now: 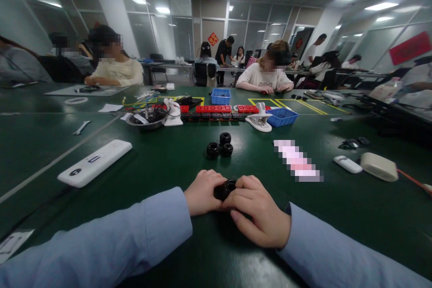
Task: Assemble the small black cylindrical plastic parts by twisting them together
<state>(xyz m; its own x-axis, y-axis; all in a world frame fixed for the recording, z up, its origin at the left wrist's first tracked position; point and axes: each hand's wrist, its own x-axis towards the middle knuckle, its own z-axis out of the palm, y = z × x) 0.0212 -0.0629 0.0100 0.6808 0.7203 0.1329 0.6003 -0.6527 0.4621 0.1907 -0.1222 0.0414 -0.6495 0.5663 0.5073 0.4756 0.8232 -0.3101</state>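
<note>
A small black tyre-like ring [230,185] is on the green table in front of me, its hole facing up and partly toward me. My left hand [203,192] closes on its left side with thumb and fingers. Curled fingers of my right hand [259,212] press on its right and near side, hiding much of it. Just beyond my hands, three similar glossy black rings [213,149] sit close together, one behind the front two.
A white power bank [94,163] and a wrench [82,128] lie to the left. Further off are a metal bowl [148,118], red power strips [213,109], white clip stands [259,119] and a blue basket [282,117]. A white mouse [347,164] lies right. People sit across the table.
</note>
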